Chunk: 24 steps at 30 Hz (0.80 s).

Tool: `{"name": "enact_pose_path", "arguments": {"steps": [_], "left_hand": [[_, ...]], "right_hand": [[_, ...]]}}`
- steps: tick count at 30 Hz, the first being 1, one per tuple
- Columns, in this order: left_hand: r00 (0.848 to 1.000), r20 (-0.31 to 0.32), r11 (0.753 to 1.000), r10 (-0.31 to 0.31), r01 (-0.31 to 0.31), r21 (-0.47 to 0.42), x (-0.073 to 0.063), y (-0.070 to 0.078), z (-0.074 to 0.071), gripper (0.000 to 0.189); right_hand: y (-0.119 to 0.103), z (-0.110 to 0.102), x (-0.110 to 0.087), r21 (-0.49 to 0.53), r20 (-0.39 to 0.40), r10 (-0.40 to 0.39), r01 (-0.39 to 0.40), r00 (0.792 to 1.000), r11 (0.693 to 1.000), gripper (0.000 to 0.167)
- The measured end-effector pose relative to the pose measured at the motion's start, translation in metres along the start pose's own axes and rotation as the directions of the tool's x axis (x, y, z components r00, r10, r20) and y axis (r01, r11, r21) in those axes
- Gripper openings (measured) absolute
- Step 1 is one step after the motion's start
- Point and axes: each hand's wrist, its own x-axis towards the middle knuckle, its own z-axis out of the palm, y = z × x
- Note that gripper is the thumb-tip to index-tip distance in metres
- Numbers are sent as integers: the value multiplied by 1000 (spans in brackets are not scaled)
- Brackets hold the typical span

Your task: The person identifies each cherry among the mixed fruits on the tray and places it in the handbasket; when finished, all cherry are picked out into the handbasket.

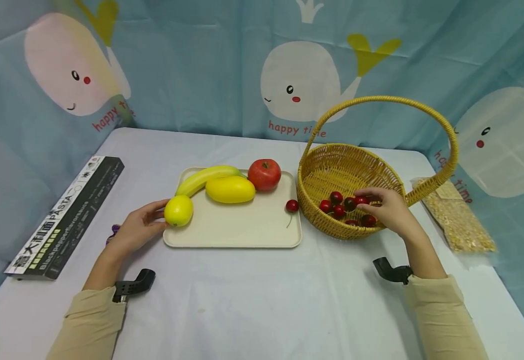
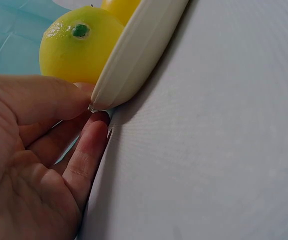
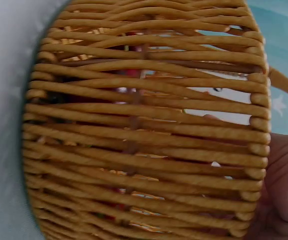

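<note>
My left hand [image 1: 141, 227] pinches the left rim of a cream tray [image 1: 239, 235], beside a yellow lemon [image 1: 178, 211]. In the left wrist view the thumb [image 2: 59, 97] lies on the rim and the fingers reach beneath it. On the tray are also a banana [image 1: 205, 177], a yellow mango [image 1: 230, 190], a red pomegranate [image 1: 264, 175] and one stemmed cherry [image 1: 292, 206] by the right rim. My right hand [image 1: 390, 210] reaches over the rim of a wicker basket [image 1: 329, 227], pinching a dark red cherry [image 1: 360, 200]. Several cherries [image 1: 336, 198] lie around it. The basket's weave mostly hides the right fingers in the right wrist view.
The basket's tall arched handle [image 1: 381, 99] rises above the right hand. Right of the basket lies a clear bag of yellow grains [image 1: 462, 220]. A black and white pasta box [image 1: 66, 215] lies at the left table edge. A whale-print curtain [image 1: 226, 75] hangs behind.
</note>
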Motion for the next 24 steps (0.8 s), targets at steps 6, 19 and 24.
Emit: {"name": "enact_pose_path", "arguments": {"steps": [6,19,24], "left_hand": [[1000,8,1000,8,-8,-18,-1,0,-1,61],[1000,1,1000,-1,1,-10,0,0,-1,60],[1000,3,1000,-3,3,-21,0,0,0,60]], "right_hand": [[3,3,4,-27,2,-32,32,999,999,32],[3,7,5,37,2,-23,23,1000,999,43],[-2,8,5,68,-17,-31,32,999,997,43]]}}
